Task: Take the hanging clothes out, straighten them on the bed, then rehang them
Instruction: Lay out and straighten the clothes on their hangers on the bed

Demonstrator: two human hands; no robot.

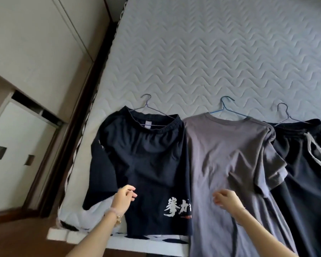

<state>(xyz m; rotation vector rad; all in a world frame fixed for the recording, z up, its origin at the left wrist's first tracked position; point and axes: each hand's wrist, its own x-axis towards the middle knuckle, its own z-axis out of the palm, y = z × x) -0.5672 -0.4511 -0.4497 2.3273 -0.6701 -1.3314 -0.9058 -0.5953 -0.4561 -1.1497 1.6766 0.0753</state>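
Observation:
Three garments on wire hangers lie side by side on the bed (202,52). At the left is a black T-shirt (146,164) with white lettering near its hem. A grey T-shirt (224,160) on a blue hanger (225,106) lies in the middle, overlapping the black one's edge. Dark trousers with a grey drawstring (308,164) lie at the right. My left hand (123,198) hovers over the black shirt's lower left part, fingers loosely curled, holding nothing. My right hand (227,200) rests over the grey shirt's lower middle, fingers apart, and holds nothing.
A dark wooden bed frame (78,115) runs along the left side. White wardrobe doors and drawers (17,136) stand beyond it. The far half of the quilted mattress carries no clothes. Brown floor shows at the lower left.

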